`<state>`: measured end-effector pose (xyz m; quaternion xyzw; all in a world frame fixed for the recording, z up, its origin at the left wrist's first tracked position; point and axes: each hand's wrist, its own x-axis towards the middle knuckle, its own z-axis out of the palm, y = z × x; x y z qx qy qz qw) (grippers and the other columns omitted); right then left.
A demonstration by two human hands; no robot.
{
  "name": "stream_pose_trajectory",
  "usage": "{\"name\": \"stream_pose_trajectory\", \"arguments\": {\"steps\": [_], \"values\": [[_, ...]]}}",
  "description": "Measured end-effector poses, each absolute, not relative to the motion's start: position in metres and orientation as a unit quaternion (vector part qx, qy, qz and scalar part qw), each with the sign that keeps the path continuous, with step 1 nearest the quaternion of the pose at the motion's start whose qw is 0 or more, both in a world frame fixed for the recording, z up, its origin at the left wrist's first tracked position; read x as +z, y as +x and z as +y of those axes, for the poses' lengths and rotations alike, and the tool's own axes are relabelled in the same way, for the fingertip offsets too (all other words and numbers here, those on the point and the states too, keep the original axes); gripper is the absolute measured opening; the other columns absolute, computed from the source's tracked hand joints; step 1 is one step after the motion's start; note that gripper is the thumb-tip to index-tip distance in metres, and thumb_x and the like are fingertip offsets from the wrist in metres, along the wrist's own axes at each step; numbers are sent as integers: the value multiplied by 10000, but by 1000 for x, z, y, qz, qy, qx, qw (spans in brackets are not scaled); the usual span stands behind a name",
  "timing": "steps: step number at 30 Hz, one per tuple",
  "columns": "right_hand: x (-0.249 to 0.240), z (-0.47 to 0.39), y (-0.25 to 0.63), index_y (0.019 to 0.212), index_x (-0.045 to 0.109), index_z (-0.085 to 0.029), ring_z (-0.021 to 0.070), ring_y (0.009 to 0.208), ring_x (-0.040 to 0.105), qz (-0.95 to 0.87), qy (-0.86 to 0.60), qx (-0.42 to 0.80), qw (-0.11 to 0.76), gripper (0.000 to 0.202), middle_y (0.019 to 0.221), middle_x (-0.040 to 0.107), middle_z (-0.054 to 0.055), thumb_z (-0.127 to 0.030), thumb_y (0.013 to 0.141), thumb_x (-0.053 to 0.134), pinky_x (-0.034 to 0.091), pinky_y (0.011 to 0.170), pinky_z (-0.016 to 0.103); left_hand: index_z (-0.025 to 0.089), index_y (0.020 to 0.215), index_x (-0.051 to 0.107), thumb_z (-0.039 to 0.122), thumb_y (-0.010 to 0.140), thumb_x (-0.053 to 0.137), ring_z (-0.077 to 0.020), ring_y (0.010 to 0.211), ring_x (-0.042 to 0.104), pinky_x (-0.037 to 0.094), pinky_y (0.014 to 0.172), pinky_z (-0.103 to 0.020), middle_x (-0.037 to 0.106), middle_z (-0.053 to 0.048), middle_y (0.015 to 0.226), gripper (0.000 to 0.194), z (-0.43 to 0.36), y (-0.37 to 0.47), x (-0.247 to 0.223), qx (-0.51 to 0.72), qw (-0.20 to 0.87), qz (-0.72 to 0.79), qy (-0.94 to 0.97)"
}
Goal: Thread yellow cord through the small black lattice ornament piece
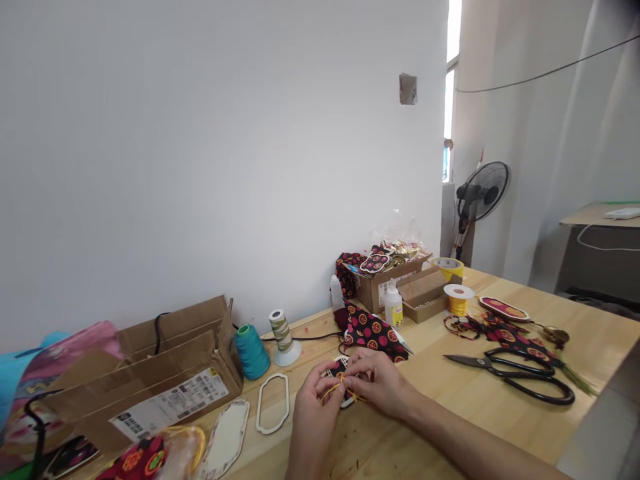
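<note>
Both hands meet over the table, working a thin yellow cord [331,391]. My left hand [316,400] pinches the cord between thumb and fingers. Beside it, my right hand [375,381] pinches the same cord, fingertips almost touching those of the left. Under the fingers lies a small dark patterned piece with a white edge [345,401], partly covered by the hands. Dark fabric with red and orange round prints [373,331] lies just behind. A white oblong frame [259,407] rests to the left of my left hand.
Large black scissors [530,375] lie at right, near a yellow cord spool [457,300] and a finished-looking patterned ornament [504,309]. A glue bottle [394,309] and a filled cardboard box [373,293] stand behind. At left are a teal thread cone [251,353] and an open carton [165,387].
</note>
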<state>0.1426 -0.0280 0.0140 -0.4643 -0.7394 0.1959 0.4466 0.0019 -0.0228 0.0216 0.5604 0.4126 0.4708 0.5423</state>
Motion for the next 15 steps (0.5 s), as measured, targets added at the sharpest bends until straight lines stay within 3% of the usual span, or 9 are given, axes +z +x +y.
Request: {"name": "stream_pose_trajectory", "arguments": {"steps": [4,7,13,15], "values": [[12,-27,141,609,631,-185,137,711,475,-711,-451,209,497,112,714,496,4,-116,641,549,365,618,234,141,867,551,249,562,665,-167,616,618,455,585,-227,691,-34,602,343,-24,5,22,468,550,416,552],[18,-27,140,548,585,-177,150,748,439,-668,-402,321,538,52,717,440,-3,-137,579,572,351,643,250,141,816,566,217,545,674,-155,589,617,463,560,-217,691,-26,588,301,-25,6,25,477,556,421,535],[45,-36,167,512,459,-176,151,654,444,-615,-303,486,542,235,653,443,17,-375,635,476,373,640,303,130,765,584,196,521,685,-146,562,615,473,543,-213,687,-22,570,272,-24,5,28,498,562,431,499],[54,-41,184,441,356,-198,145,560,426,-557,-271,540,570,362,536,405,3,-483,656,410,379,624,335,126,753,591,205,503,695,-141,545,610,467,523,-206,680,-21,558,283,-23,4,27,508,555,442,488]]}}
